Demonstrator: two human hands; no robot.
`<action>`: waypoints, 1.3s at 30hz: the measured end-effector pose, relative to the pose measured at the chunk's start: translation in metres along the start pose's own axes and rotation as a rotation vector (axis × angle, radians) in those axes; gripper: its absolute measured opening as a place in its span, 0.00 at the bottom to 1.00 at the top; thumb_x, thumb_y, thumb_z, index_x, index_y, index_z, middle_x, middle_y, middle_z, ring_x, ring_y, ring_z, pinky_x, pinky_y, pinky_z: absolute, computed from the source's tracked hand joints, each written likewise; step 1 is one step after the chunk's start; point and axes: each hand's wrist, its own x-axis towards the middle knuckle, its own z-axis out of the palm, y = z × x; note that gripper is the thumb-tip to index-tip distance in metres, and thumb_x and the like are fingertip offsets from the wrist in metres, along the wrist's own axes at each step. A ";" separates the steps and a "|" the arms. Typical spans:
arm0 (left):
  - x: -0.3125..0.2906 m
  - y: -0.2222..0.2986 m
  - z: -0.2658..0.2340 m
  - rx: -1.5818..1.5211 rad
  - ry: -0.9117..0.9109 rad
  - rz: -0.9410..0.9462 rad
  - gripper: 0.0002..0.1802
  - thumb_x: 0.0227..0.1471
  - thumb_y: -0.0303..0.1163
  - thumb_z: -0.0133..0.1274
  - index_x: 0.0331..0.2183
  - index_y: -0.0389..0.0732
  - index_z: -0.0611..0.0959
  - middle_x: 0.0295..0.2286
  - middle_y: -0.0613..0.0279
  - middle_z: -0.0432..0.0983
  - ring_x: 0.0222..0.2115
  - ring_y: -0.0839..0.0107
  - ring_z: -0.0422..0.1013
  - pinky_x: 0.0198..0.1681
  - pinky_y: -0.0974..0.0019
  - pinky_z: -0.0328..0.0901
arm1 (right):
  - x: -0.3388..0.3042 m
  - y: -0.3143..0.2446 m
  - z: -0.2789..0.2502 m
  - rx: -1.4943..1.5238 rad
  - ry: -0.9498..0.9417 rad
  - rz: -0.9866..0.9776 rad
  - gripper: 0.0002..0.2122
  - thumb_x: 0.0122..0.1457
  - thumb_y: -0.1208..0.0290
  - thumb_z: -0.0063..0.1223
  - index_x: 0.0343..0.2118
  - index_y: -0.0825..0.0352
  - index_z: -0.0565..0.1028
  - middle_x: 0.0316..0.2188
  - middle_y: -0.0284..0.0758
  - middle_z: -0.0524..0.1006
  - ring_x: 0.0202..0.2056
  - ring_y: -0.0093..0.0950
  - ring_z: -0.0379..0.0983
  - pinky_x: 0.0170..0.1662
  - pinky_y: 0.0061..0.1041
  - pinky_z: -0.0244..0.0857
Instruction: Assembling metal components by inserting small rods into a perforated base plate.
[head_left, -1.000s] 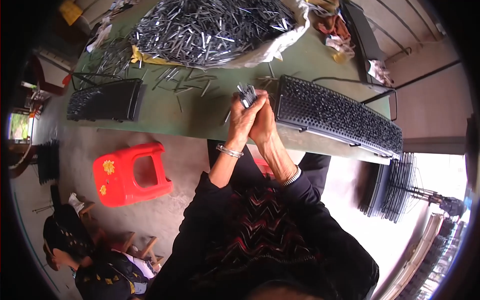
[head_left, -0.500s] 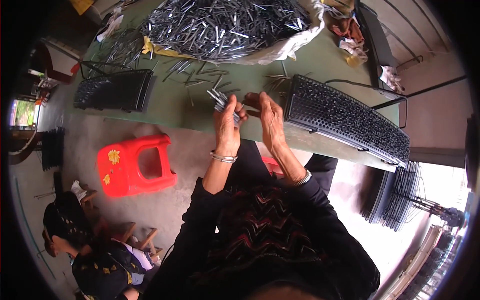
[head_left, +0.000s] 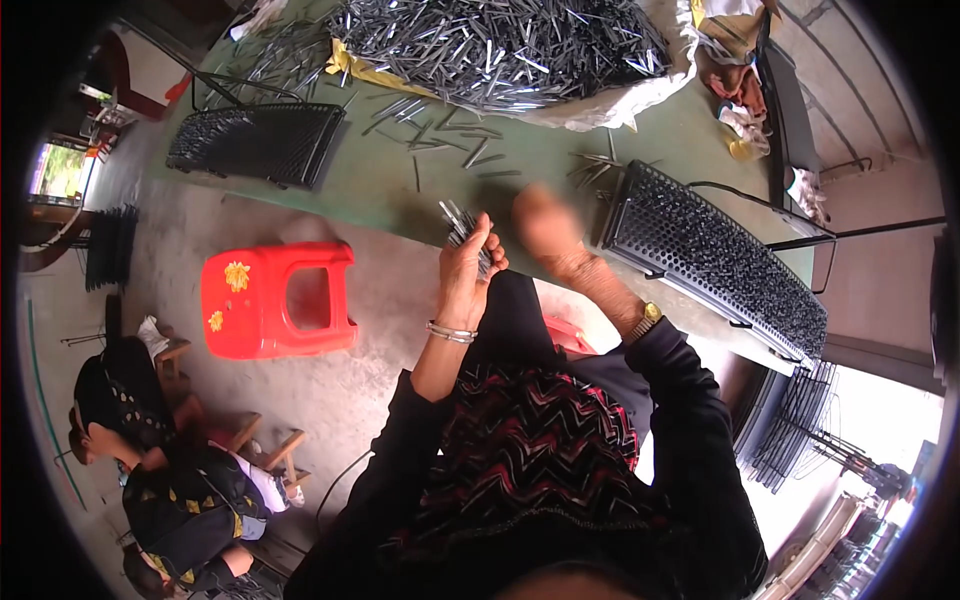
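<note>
Metal pins (head_left: pixel 462 222) within left hand (head_left: pixel 470 265) fingers.

Right hand (head_left: pixel 543 225) is motion-blurred; can't tell finger pose or whether it holds anything. Left hand (head_left: pixel 468 268) wraps a bundle of metal pins (head_left: pixel 464 228); lower ends are hidden in the fist, count unreadable. The pile of metal pins (head_left: pixel 500 45) is cut off by the top edge, and the individual pieces are too small to tell apart. The black perforated rack (head_left: pixel 715 260) on the right has its far end bent into the fisheye rim. The red stool (head_left: pixel 275 298) has its legs hidden under its top. A seated person (head_left: pixel 150 440) lower left is partly cut by the dark rim. Stacked wire frames (head_left: pixel 800 430) lower right are washed out by glare.
</note>
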 end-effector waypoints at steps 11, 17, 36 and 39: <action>0.004 -0.024 0.023 0.005 -0.106 0.039 0.08 0.53 0.33 0.55 0.35 0.42 0.79 0.29 0.68 0.74 0.26 0.78 0.70 0.28 0.71 0.67 | -0.017 -0.028 -0.047 0.589 0.177 0.551 0.07 0.49 0.72 0.55 0.28 0.72 0.74 0.26 0.39 0.70 0.26 0.32 0.69 0.32 0.29 0.65; -0.011 -0.031 0.034 0.090 -0.159 -0.011 0.06 0.52 0.31 0.55 0.31 0.38 0.79 0.25 0.66 0.74 0.21 0.78 0.69 0.24 0.72 0.64 | -0.043 -0.028 -0.077 0.548 0.154 0.588 0.07 0.52 0.72 0.56 0.29 0.71 0.74 0.25 0.38 0.72 0.26 0.27 0.70 0.31 0.26 0.65; -0.048 -0.071 0.069 0.292 -0.289 -0.163 0.13 0.52 0.35 0.56 0.33 0.34 0.80 0.24 0.60 0.76 0.23 0.75 0.72 0.29 0.68 0.71 | -0.073 0.041 -0.129 0.394 0.638 0.740 0.03 0.57 0.78 0.51 0.33 0.69 0.71 0.24 0.34 0.76 0.23 0.19 0.72 0.28 0.19 0.66; -0.045 -0.074 0.070 0.236 -0.302 -0.196 0.12 0.51 0.31 0.56 0.38 0.36 0.78 0.25 0.61 0.75 0.24 0.76 0.70 0.25 0.72 0.68 | -0.064 0.052 -0.117 0.351 0.661 0.707 0.02 0.57 0.78 0.51 0.33 0.68 0.71 0.23 0.33 0.76 0.22 0.19 0.72 0.28 0.20 0.66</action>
